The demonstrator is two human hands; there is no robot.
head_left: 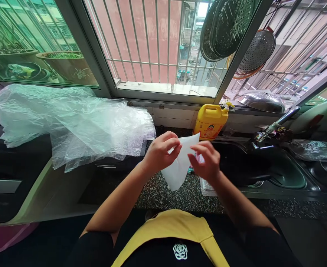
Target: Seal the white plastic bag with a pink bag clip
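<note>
White sheet (176, 168), thin and tapering to a point, pinched in the left hand (163, 152); right hand's (206, 160) fingers apart.

so there's this thin, plain white sheet (178, 163), looks kinda translucent, held up in the air over the speckled countertop (163, 194), one corner poking up on the right and the bottom narrowing to a blunt point

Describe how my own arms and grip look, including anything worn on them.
Short black sleeves leave the left forearm and right forearm bare. The left grip and right grip are ungloved human hands. No watch or bracelet shows.
</note>
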